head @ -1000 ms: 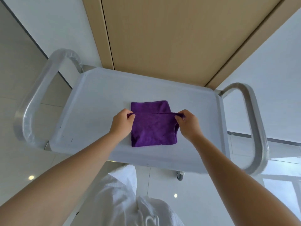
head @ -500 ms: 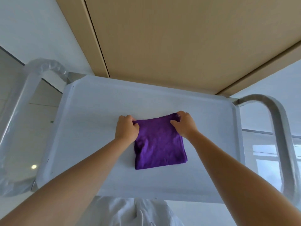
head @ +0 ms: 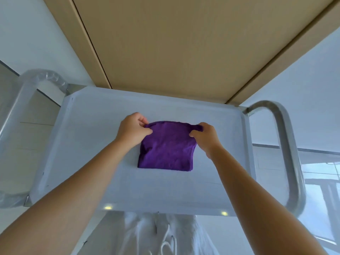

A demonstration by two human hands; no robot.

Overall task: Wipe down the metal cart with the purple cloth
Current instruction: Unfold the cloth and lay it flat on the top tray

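Note:
A folded purple cloth (head: 166, 150) lies near the middle of the metal cart's flat top (head: 88, 144). My left hand (head: 131, 130) pinches the cloth's far left corner between thumb and fingers. My right hand (head: 207, 137) pinches the far right corner the same way. The far edge of the cloth is lifted a little between the two hands, while its near edge lies flat on the cart.
The cart has a plastic-wrapped handle (head: 20, 111) on the left and a bare steel handle (head: 287, 153) on the right. A tan wooden door (head: 184, 43) stands right behind the cart, with white walls on both sides. My white clothing (head: 161, 234) shows below the cart's near edge.
Both hands have folded the cloth away from me into a smaller square. They have shifted from pressing it to pinching its far corners. The camera has moved closer over the cart.

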